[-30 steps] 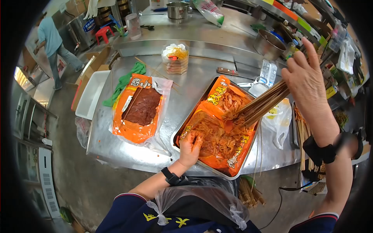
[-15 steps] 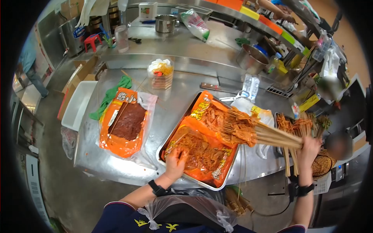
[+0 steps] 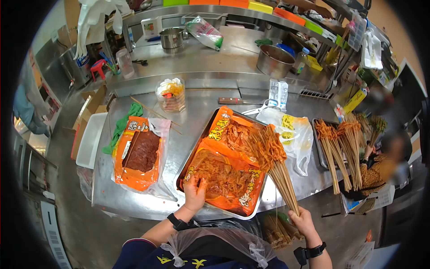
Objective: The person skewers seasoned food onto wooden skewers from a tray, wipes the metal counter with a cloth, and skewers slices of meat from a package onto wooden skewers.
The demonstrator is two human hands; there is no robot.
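Note:
My right hand [image 3: 304, 222] grips the bare lower ends of a bundle of skewers [image 3: 280, 179]. Their upper parts are threaded with orange-red, sauce-coated food and lean on the right side of a metal tray [image 3: 179, 177]. Inside the tray lie opened orange packages [image 3: 221, 168] with shredded, oily red food. Over the tray's left front corner is my left hand [image 3: 195, 193], its stained fingers loosely bent and apart, with nothing visible in them. Left of the tray, another opened orange package [image 3: 139, 150] holds a dark red-brown block.
More skewers [image 3: 342, 152] lie in a tray at the right. A white plastic bag [image 3: 291, 141], scissors [image 3: 264, 106] and a knife [image 3: 230, 100] are behind the tray. A clear tub [image 3: 171, 97], a green cloth [image 3: 123, 130] and a white bin [image 3: 91, 141] stand left. Someone sits far right.
My right hand has come down and left towards my body, swinging the skewer bundle from nearly level to steep. My left hand stays over the tray's left front. The camera view has shifted slightly.

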